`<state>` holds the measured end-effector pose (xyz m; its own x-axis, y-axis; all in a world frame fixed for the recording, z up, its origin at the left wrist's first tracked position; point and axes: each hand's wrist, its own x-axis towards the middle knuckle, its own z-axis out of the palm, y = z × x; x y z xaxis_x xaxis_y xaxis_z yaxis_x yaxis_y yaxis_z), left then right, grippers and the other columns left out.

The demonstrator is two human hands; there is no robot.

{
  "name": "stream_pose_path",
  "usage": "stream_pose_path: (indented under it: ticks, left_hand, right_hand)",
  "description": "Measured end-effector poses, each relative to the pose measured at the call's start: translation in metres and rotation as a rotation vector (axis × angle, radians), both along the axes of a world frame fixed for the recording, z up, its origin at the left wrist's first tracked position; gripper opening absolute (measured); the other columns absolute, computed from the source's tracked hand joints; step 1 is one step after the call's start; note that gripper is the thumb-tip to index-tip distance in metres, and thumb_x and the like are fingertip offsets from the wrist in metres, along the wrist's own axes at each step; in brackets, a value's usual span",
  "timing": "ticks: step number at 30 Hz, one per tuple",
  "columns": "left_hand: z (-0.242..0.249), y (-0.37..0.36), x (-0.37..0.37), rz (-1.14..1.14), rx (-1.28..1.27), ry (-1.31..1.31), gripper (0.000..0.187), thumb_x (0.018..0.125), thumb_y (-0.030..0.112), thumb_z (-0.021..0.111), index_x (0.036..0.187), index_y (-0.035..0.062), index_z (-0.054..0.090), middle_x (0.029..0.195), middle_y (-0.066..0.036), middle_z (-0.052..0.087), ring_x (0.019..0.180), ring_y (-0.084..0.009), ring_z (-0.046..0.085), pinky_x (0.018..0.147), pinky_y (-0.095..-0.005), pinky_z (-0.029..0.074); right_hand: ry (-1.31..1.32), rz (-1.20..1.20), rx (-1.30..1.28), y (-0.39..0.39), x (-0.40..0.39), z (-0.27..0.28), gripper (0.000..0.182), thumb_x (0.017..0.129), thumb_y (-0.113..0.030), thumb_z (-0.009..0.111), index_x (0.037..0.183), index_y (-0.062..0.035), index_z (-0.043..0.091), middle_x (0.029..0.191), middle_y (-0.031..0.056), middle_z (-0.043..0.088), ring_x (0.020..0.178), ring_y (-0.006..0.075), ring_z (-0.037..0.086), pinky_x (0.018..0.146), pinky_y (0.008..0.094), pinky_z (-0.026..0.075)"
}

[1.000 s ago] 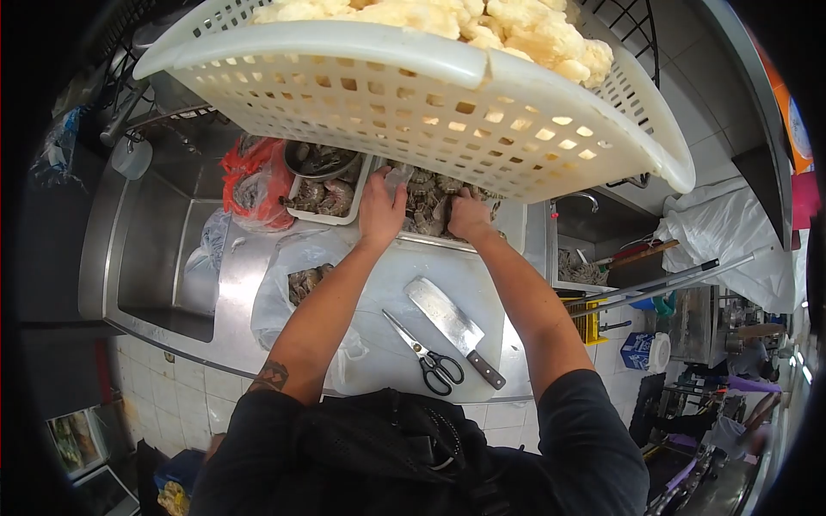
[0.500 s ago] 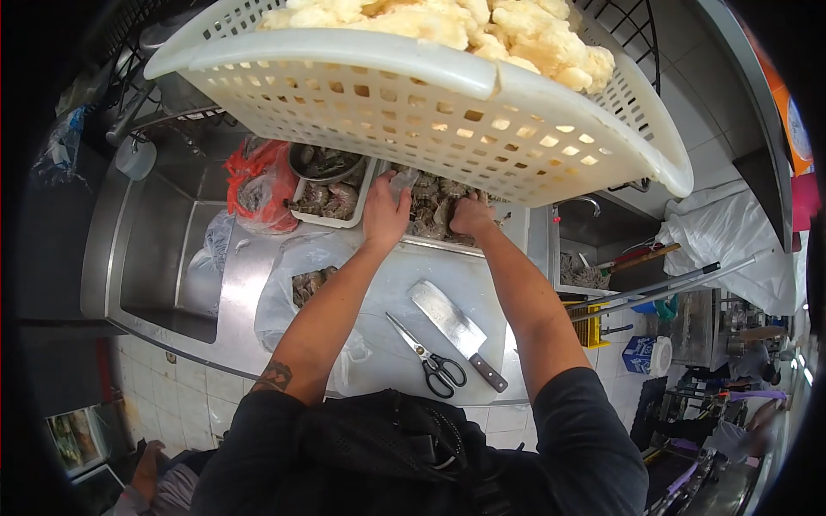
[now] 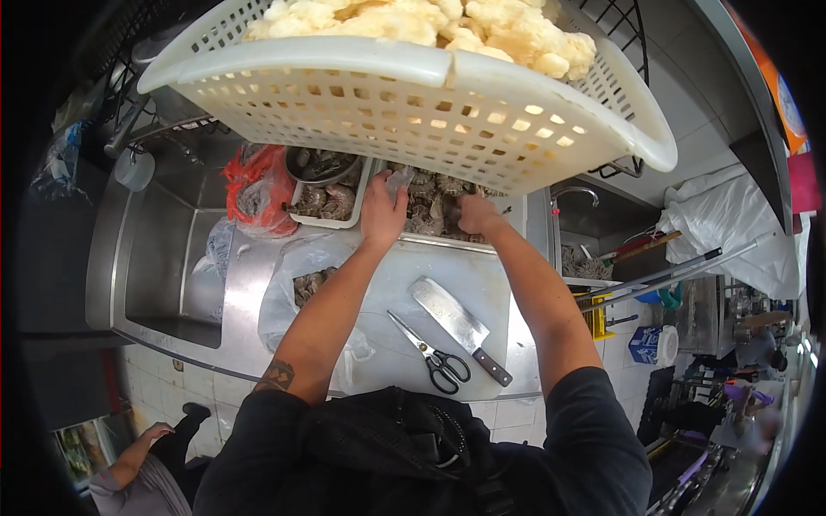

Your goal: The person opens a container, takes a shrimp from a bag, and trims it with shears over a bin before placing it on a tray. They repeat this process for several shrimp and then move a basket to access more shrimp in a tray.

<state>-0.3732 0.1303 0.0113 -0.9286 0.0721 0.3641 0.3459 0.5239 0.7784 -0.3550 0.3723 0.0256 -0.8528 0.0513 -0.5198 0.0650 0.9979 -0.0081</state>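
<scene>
My left hand point(image 3: 383, 209) rests at the left end of a tray point(image 3: 447, 242) of brown-grey shellfish point(image 3: 426, 211). A piece of clear plastic point(image 3: 398, 180) sits between its thumb and fingers. Over the right part of the tray, my right hand point(image 3: 480, 214) reaches down with curled fingers; what they close on is hidden. Just left of the tray stands a white container point(image 3: 325, 220) with more shellfish and a metal bowl point(image 3: 322, 165). A cleaver point(image 3: 452, 315) and black-handled scissors point(image 3: 430, 351) lie on the white cutting board point(image 3: 387, 301) between my forearms.
A large white perforated basket point(image 3: 404, 86) of pale yellow chunks overhangs the tray's far side. Left are a sink point(image 3: 163, 267), a red plastic bag point(image 3: 258, 193) and a clear bag point(image 3: 288, 279) with shellfish. Mop poles point(image 3: 662, 279) jut in from the right. Another person point(image 3: 142, 473) is at lower left.
My right hand has shifted slightly to the right along the tray, while my left hand stays about where it was. The view has shifted a little, and the person at lower left shows more.
</scene>
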Motion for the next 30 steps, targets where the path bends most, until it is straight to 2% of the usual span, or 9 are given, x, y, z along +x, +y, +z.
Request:
stream_pose_path:
  ticks: [5,9,12,14,16,20,26,28,30]
  left_hand:
    - [-0.005,0.003,-0.002,0.016,0.038,0.016,0.047,0.099,0.025,0.066,0.135,-0.0013,0.053,0.130,-0.029,0.064,0.121,-0.0472,0.060,0.102,-0.0521,0.048]
    - [-0.004,0.002,-0.001,-0.002,0.020,0.029,0.047,0.099,0.025,0.066,0.135,-0.0016,0.052,0.130,-0.028,0.064,0.121,-0.0469,0.060,0.103,-0.0519,0.048]
    - [-0.005,0.001,0.001,0.001,0.007,0.030,0.048,0.099,0.025,0.066,0.136,-0.0014,0.052,0.129,-0.028,0.064,0.120,-0.0467,0.060,0.103,-0.0520,0.048]
    - [-0.003,0.001,0.000,0.006,0.004,0.018,0.048,0.099,0.026,0.066,0.136,-0.0013,0.052,0.129,-0.028,0.064,0.120,-0.0465,0.060,0.103,-0.0520,0.048]
    - [-0.001,0.003,0.001,0.010,-0.005,0.006,0.048,0.099,0.026,0.066,0.136,-0.0009,0.053,0.129,-0.028,0.065,0.120,-0.0464,0.061,0.103,-0.0520,0.048]
    - [0.000,0.005,0.002,0.018,-0.019,-0.042,0.048,0.099,0.026,0.066,0.136,-0.0006,0.053,0.128,-0.028,0.065,0.120,-0.0465,0.061,0.103,-0.0520,0.048]
    - [-0.002,0.005,0.000,-0.015,-0.021,0.003,0.048,0.099,0.026,0.066,0.136,-0.0006,0.053,0.129,-0.028,0.064,0.121,-0.0467,0.060,0.103,-0.0522,0.048]
    - [-0.008,0.005,-0.001,0.001,-0.045,0.010,0.048,0.099,0.026,0.066,0.137,-0.0005,0.052,0.131,-0.027,0.064,0.121,-0.0467,0.060,0.103,-0.0520,0.048]
    - [-0.012,0.003,-0.005,-0.006,-0.035,0.017,0.050,0.099,0.027,0.067,0.139,0.0003,0.052,0.133,-0.028,0.063,0.122,-0.0465,0.060,0.104,-0.0520,0.048]
  right_hand:
    - [0.653,-0.179,-0.520,0.031,0.035,0.015,0.045,0.080,-0.002,0.070,0.125,0.0000,0.069,0.117,0.0290,0.071,0.114,0.0447,0.068,0.096,0.0505,0.054]
    - [0.734,-0.295,-0.600,0.042,0.058,0.014,0.042,0.083,-0.002,0.068,0.125,0.0003,0.070,0.114,0.0270,0.073,0.109,0.0428,0.070,0.092,0.0453,0.055]
    - [0.744,-0.398,-0.782,0.039,0.087,0.059,0.043,0.082,-0.006,0.073,0.124,-0.0004,0.070,0.109,0.0241,0.074,0.101,0.0379,0.071,0.089,0.0417,0.055]
    - [0.365,-0.386,-0.932,0.029,0.124,0.089,0.040,0.080,-0.009,0.078,0.119,-0.0014,0.072,0.101,0.0188,0.076,0.094,0.0312,0.070,0.086,0.0388,0.055]
    - [0.274,-0.101,-0.863,0.023,0.151,0.078,0.034,0.080,-0.011,0.078,0.113,-0.0031,0.074,0.095,0.0148,0.077,0.088,0.0279,0.072,0.082,0.0389,0.055]
    - [-0.039,0.030,-0.687,0.012,0.162,0.042,0.034,0.081,-0.011,0.081,0.114,-0.0039,0.075,0.092,0.0122,0.074,0.084,0.0217,0.070,0.078,0.0371,0.055]
    - [0.516,-0.066,-0.438,0.026,0.080,0.042,0.027,0.088,-0.020,0.076,0.111,-0.0071,0.078,0.099,0.0170,0.077,0.096,0.0345,0.073,0.086,0.0441,0.056]
    - [0.228,0.032,-0.426,0.028,0.060,0.022,0.029,0.092,-0.026,0.072,0.114,-0.0078,0.077,0.109,0.0184,0.077,0.105,0.0389,0.072,0.092,0.0463,0.055]
    - [0.035,0.038,-0.347,0.021,0.049,0.012,0.041,0.096,-0.039,0.071,0.125,-0.0107,0.075,0.121,0.0200,0.074,0.115,0.0368,0.069,0.102,0.0455,0.052]
